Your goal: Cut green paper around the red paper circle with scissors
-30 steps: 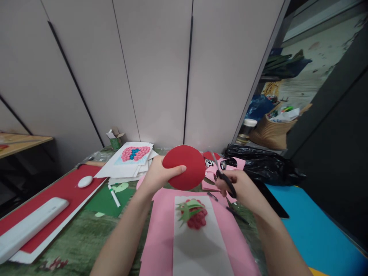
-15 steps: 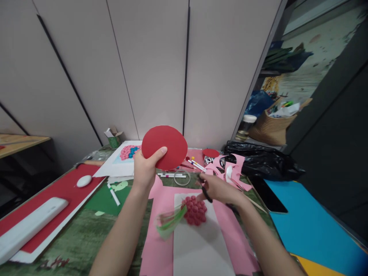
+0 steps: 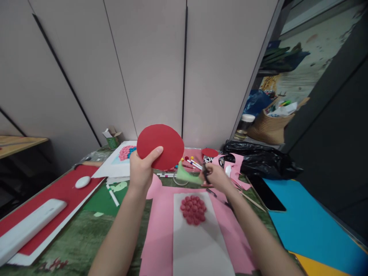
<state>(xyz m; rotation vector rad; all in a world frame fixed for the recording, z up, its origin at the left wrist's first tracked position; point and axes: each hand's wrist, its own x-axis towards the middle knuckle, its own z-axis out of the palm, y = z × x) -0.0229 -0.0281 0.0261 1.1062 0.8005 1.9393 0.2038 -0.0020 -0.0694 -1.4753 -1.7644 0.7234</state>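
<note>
My left hand (image 3: 141, 166) is closed on a red paper oval (image 3: 165, 142), thumb on its near face, holding it upright above the table. My right hand (image 3: 217, 176) is closed around black-handled scissors (image 3: 206, 173). A pale green shape (image 3: 186, 175), smeared by motion, stretches left from them; I cannot tell whether it is part of them or a separate piece. Below my hands, a cluster of dark pink balls (image 3: 193, 210) sits on a white sheet (image 3: 198, 245). That sheet lies on pink paper (image 3: 156, 230).
Pink paper scraps (image 3: 237, 165) and a black plastic bag (image 3: 267, 161) lie behind my right hand. A phone (image 3: 267, 193) and blue paper (image 3: 304, 222) are on the right. Green paper (image 3: 99, 199), a marker (image 3: 112, 194) and a white case (image 3: 34, 230) are on the left.
My right hand has risen away from the pink ball cluster, up and slightly right. The green shape swung up with it. My left hand and the red oval shifted slightly left in view.
</note>
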